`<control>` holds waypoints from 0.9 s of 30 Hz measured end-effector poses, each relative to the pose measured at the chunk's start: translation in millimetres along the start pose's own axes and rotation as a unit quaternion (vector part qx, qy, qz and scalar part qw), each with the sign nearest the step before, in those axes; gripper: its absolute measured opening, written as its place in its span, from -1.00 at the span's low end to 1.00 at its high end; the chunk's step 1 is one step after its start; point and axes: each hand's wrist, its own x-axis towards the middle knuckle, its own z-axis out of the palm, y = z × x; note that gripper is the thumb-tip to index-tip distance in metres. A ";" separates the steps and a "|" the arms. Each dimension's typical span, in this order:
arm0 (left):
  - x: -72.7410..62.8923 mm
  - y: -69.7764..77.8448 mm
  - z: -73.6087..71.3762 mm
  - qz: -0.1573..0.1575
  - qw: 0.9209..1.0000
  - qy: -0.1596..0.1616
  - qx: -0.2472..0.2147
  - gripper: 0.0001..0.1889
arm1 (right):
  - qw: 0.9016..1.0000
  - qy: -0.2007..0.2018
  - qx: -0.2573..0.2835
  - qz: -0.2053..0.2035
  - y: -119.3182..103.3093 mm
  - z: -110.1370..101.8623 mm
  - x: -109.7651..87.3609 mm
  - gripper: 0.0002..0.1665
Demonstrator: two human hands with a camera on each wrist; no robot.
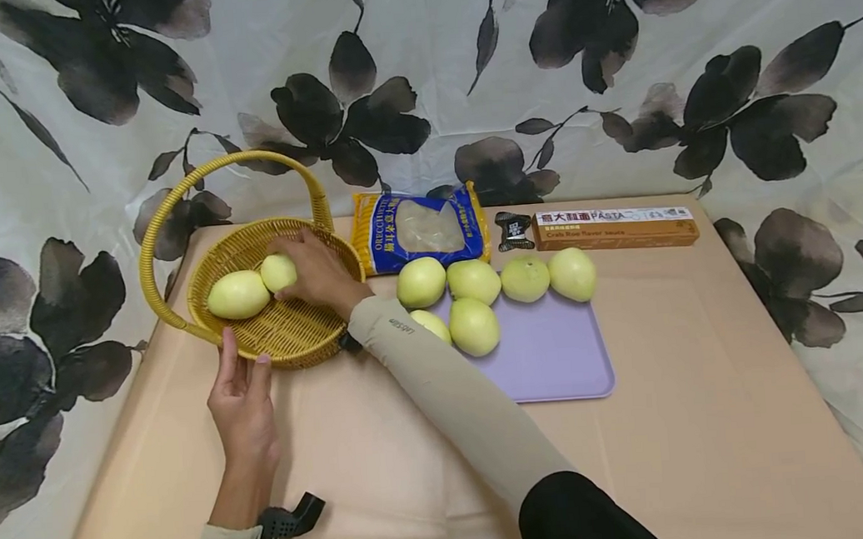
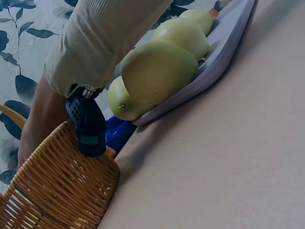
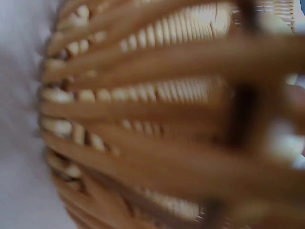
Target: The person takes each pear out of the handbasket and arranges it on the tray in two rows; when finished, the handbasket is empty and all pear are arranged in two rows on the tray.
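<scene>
A yellow wicker basket (image 1: 308,332) with a tall arched handle stands at the left of the table. Inside it lies one oblong pale green fruit (image 1: 238,295). My right hand (image 1: 316,269) reaches into the basket and holds a second pale green fruit (image 1: 278,273) against the first. At the basket's near side, my left hand (image 1: 242,412) touches the rim with its fingers fairly straight. Several more pale green fruits (image 1: 475,326) sit on a lilac tray (image 1: 558,361) to the right. In the right wrist view, blurred wicker (image 3: 143,109) hides the right hand's fingers.
Behind the tray lies a blue and yellow pasta bag (image 1: 421,230). Beside it are a small black packet (image 1: 514,230) and a long brown and white pasta box (image 1: 615,228). My right forearm (image 1: 463,392) crosses in front of the tray's left part. A floral cloth (image 1: 446,51) hangs behind.
</scene>
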 end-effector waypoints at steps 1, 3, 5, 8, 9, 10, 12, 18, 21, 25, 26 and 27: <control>-0.1 0.1 -0.2 0.001 1.000 0.000 -0.002 -0.23 | 1.000 -0.004 -0.001 0.002 -1.0 -0.8 -1.2 -0.18; 0.1 0.2 -0.3 0.003 1.000 -0.001 -0.004 -0.23 | 1.000 -0.014 0.001 0.005 -3.5 -3.5 -4.5 -0.22; 0.3 0.5 -0.4 0.004 1.000 0.000 -0.004 -0.23 | 1.000 -0.019 0.002 0.004 -6.1 -6.4 -9.4 -0.24; 0.3 0.6 -0.7 0.003 1.000 -0.001 -0.004 -0.24 | 1.000 -0.024 0.006 0.005 -9.7 -10.3 -17.8 -0.24; 0.2 0.5 -0.8 0.003 1.000 -0.001 -0.004 -0.24 | 1.000 -0.023 0.006 0.006 -10.7 -11.3 -20.7 -0.23; 0.0 0.4 -1.0 0.003 1.000 -0.002 -0.003 -0.24 | 1.000 -0.021 0.007 0.005 -11.6 -12.3 -23.6 -0.22; -0.2 0.2 -1.2 0.003 1.000 -0.003 -0.006 -0.23 | 1.000 -0.019 0.015 0.016 -13.7 -15.0 -29.8 -0.21; 0.1 -0.6 -0.7 0.003 1.000 -0.006 -0.016 -0.23 | 0.998 0.003 0.058 0.029 -13.8 -28.7 -51.7 -0.18; 0.5 -0.7 -0.1 0.001 1.000 -0.006 -0.016 -0.23 | 0.996 0.019 0.079 0.019 -10.1 -38.5 -65.1 -0.17; 1.3 -0.2 0.2 -0.001 1.000 -0.003 -0.003 -0.23 | 0.993 0.046 0.107 0.016 -4.8 -52.9 -85.9 -0.18; 1.6 0.0 0.1 -0.001 1.000 -0.001 0.001 -0.23 | 0.992 0.054 0.114 0.016 -3.4 -56.6 -91.3 -0.18; 2.0 0.1 0.1 -0.001 1.000 0.000 0.005 -0.23 | 0.991 0.061 0.122 0.017 -2.4 -60.2 -96.9 -0.18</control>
